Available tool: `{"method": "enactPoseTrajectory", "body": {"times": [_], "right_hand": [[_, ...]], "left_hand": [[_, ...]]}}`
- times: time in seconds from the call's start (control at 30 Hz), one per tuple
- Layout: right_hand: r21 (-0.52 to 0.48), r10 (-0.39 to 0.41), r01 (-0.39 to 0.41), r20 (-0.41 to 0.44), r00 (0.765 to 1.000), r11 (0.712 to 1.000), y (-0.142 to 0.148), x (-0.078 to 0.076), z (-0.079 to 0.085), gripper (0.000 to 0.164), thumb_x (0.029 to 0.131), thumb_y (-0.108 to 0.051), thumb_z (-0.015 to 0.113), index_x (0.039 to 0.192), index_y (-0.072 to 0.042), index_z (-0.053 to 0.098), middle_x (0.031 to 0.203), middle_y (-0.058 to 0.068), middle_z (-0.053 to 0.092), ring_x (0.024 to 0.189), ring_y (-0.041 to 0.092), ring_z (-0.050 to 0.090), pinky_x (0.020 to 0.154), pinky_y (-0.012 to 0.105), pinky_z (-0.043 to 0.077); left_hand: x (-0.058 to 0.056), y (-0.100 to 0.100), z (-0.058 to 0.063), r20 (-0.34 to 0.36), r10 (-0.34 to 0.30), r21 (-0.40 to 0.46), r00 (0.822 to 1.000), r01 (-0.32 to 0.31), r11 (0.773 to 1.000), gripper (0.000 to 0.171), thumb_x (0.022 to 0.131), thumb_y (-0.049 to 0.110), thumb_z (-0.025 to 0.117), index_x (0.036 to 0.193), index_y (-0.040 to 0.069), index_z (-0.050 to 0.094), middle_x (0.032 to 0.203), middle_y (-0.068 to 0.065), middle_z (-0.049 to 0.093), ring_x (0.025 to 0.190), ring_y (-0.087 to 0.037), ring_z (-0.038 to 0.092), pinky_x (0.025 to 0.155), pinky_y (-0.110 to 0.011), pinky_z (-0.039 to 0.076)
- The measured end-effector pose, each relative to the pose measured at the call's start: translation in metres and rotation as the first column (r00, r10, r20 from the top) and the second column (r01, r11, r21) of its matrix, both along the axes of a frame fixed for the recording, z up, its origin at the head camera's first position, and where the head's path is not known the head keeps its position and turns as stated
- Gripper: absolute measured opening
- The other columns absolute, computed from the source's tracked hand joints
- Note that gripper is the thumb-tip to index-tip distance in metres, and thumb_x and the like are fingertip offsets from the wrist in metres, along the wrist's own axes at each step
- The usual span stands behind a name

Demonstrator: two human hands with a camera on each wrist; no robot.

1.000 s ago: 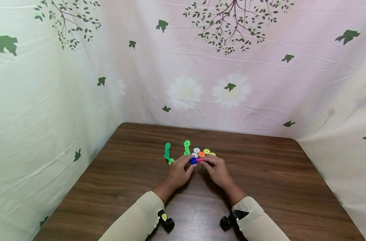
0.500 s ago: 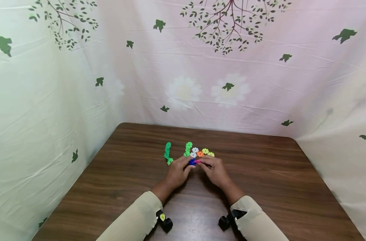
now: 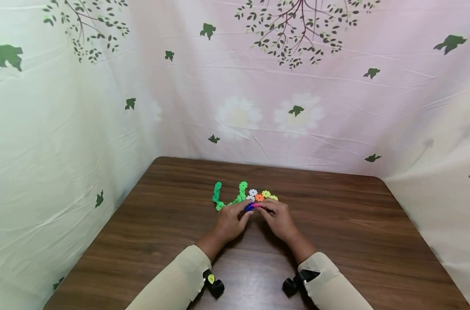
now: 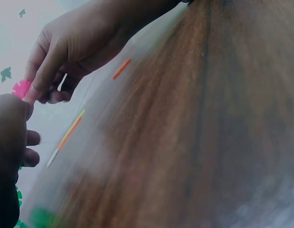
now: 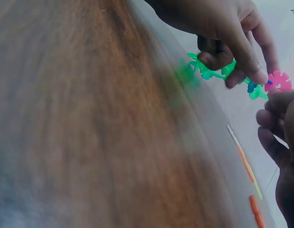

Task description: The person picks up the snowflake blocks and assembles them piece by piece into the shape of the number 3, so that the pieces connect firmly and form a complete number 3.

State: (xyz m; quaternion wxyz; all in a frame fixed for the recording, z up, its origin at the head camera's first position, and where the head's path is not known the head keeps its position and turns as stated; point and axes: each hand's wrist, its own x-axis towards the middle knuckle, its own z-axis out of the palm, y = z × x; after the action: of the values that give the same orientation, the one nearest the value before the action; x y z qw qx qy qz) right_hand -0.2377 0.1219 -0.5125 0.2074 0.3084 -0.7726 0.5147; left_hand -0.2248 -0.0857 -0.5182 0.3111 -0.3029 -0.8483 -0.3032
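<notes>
Between thumb and fingers, my left hand (image 3: pixel 228 221) pinches a blue flower-shaped interlocking disc (image 3: pixel 249 207). My right hand (image 3: pixel 279 219) pinches a pink flower-shaped disc (image 5: pixel 279 81) by its edge, and the two discs meet at their rims. In the left wrist view the pink disc (image 4: pixel 21 88) shows between both hands' fingertips, while the blue one is hidden. A curved chain of green discs (image 3: pixel 242 189) shows beyond my left hand, its darker green end (image 3: pixel 217 193) farthest left; the right wrist view shows green discs (image 5: pixel 228 69) behind the left fingers.
White discs (image 3: pixel 252 192), an orange disc (image 3: pixel 260 197) and yellow discs (image 3: pixel 266 194) lie on the brown wooden table (image 3: pixel 335 224), just beyond the hands. A printed cloth (image 3: pixel 196 107) hangs behind and along the table's sides.
The blue disc has turned from nearly face-on to more edge-on, with the pink disc overlapping its edge more. The green chain has shifted slightly, and more of its lower curve shows.
</notes>
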Motion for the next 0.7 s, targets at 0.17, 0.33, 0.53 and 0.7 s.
{"method": "enactPoseTrajectory", "body": {"times": [0.17,0.33,0.53,0.7], "right_hand": [[0.003,0.029,-0.029,0.032,0.999,1.000,0.0013,-0.0004,-0.0007,0.024,0.093,0.014,0.076,0.113,0.004,0.084,0.103,0.018,0.082,0.094,0.024,0.078,0.083,0.014,0.060],[0.032,0.017,-0.019,0.044,0.999,0.999,0.0010,-0.0006,-0.0008,0.031,0.090,0.019,0.075,0.115,0.003,0.084,0.101,0.015,0.081,0.093,0.015,0.076,0.082,0.014,0.060],[0.029,0.017,-0.019,0.067,0.998,0.999,0.0004,0.0007,0.0015,0.027,0.093,0.016,0.075,0.116,0.003,0.083,0.104,0.016,0.081,0.093,0.019,0.078,0.083,0.017,0.062],[0.011,0.029,-0.030,0.097,0.995,0.999,0.0008,0.0002,0.0018,0.022,0.096,0.011,0.074,0.115,0.004,0.083,0.106,0.018,0.082,0.092,0.027,0.080,0.083,0.021,0.064]], "left_hand": [[0.0015,0.0003,0.0012,-0.060,0.028,-0.029,0.998,-0.030,0.999,0.036,0.097,0.019,0.085,0.130,0.008,0.079,0.098,-0.007,0.086,0.069,-0.009,0.074,0.062,-0.028,0.061],[0.0018,0.0007,0.0021,-0.076,-0.009,-0.026,0.997,0.007,1.000,0.030,0.095,0.013,0.085,0.125,0.007,0.082,0.104,-0.009,0.086,0.079,-0.014,0.081,0.067,-0.028,0.064],[0.0008,0.0029,0.0016,-0.054,-0.030,0.009,0.998,0.030,1.000,0.025,0.096,0.008,0.082,0.122,0.005,0.081,0.106,-0.010,0.086,0.087,-0.018,0.083,0.073,-0.030,0.065],[0.0000,0.0038,0.0012,-0.039,-0.031,0.018,0.999,0.032,0.999,0.022,0.097,0.007,0.081,0.119,0.005,0.081,0.106,-0.009,0.086,0.090,-0.019,0.083,0.075,-0.033,0.066]]}}
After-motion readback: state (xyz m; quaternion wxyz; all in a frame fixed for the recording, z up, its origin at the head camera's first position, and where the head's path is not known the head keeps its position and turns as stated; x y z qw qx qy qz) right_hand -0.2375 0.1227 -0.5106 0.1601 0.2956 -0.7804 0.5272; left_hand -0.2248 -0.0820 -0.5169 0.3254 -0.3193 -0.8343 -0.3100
